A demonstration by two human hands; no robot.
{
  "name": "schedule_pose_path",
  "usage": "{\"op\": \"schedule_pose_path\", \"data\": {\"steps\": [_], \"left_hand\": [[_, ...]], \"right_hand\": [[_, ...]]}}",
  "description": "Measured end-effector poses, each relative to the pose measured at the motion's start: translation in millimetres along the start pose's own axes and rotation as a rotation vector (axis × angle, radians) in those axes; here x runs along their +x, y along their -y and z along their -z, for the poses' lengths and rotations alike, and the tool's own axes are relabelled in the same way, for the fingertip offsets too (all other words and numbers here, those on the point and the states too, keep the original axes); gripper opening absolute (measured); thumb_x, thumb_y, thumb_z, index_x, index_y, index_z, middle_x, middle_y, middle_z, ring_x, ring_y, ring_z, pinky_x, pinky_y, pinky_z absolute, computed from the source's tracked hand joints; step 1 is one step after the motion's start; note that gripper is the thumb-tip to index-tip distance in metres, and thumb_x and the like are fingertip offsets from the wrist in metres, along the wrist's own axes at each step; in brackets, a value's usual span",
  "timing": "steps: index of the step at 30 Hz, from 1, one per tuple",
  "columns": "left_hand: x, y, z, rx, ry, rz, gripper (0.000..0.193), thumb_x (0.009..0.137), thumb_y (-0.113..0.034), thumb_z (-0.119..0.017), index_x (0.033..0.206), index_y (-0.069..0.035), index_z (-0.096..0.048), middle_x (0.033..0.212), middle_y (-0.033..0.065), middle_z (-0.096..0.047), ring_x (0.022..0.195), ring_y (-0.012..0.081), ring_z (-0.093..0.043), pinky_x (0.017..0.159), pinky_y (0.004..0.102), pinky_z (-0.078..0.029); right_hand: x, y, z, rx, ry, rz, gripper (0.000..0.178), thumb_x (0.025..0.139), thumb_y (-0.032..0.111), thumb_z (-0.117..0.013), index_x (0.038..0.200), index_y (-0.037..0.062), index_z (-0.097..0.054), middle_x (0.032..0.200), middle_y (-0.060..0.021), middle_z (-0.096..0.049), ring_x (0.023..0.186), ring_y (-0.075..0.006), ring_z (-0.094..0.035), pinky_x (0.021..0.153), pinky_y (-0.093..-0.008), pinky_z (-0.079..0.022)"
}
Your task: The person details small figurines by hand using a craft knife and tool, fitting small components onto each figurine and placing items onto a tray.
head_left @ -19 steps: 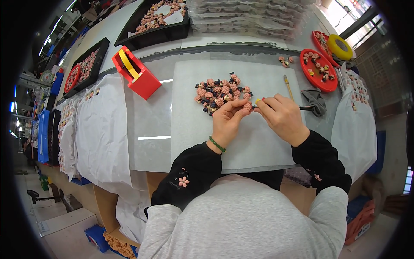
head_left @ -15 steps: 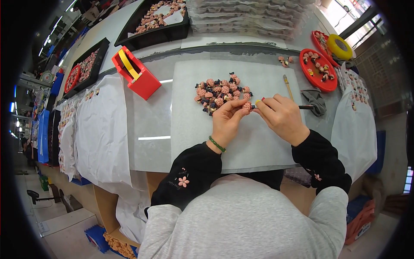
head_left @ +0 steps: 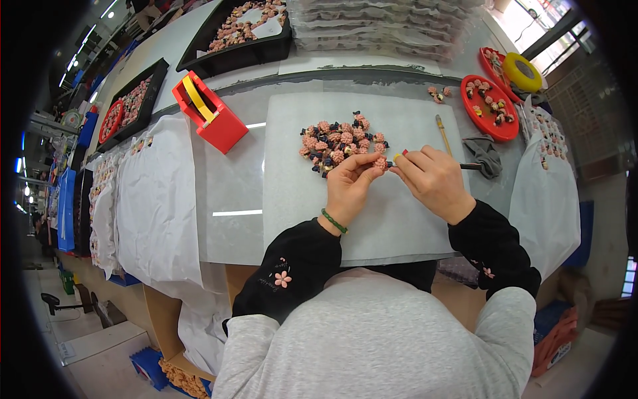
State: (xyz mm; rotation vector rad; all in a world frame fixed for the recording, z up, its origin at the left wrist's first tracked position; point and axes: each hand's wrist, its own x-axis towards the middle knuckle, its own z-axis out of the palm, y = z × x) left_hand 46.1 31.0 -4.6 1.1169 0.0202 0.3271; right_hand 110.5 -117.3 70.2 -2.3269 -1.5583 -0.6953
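Pinched between the thumb and fingers of my left hand [head_left: 349,186] is a small figurine [head_left: 380,163] with a knobbly pink top. My right hand [head_left: 435,183] grips a slim dark-handled paintbrush [head_left: 472,165], its handle sticking out to the right. The brush's tip end meets or nearly touches the figurine; the fingers partly hide this spot. Bits of yellow and red show at my right fingertips. Just beyond my left hand lies a heap of similar pink and dark figurines [head_left: 335,143] on a white foam sheet [head_left: 299,226].
Another brush [head_left: 444,135] and a grey cloth [head_left: 488,156] lie right of my hands. Beyond them stands a red plate [head_left: 495,130] of figurines, near a yellow round object [head_left: 523,72]. A red tape dispenser [head_left: 211,116] and black trays [head_left: 232,58] sit at left and back.
Both hands stay almost in place, with the figurine and brush held as before. A person's legs have come into view at the far upper left.
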Motion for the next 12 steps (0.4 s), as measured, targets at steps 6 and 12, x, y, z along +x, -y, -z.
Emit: {"op": "schedule_pose_path", "data": {"steps": [6,12], "left_hand": [[-0.4,-0.7,-1.1,0.001,0.004,-0.007,0.023,0.078,0.006,-0.054,0.101,0.005,-0.055,0.094,0.0097,-0.060,0.084,0.0121,-0.058,0.076,0.0226,-0.047],[-0.6,-1.2,-1.2,-0.002,0.018,-0.009,0.023,0.078,0.005,-0.054,0.101,0.004,-0.055,0.097,0.0107,-0.059,0.086,0.0126,-0.057,0.077,0.0224,-0.047]], "right_hand": [[-1.3,0.3,-1.8,0.051,-0.028,-0.055,0.021,0.066,0.014,-0.069,0.081,0.0051,-0.058,0.067,-0.0022,-0.053,0.057,-0.0166,-0.050,0.048,-0.0287,-0.040],[-1.4,-2.8,-1.7,0.086,0.010,-0.074,0.020,0.067,0.015,-0.068,0.083,0.0065,-0.059,0.067,-0.0024,-0.053,0.057,-0.0168,-0.051,0.049,-0.0287,-0.041]]}}
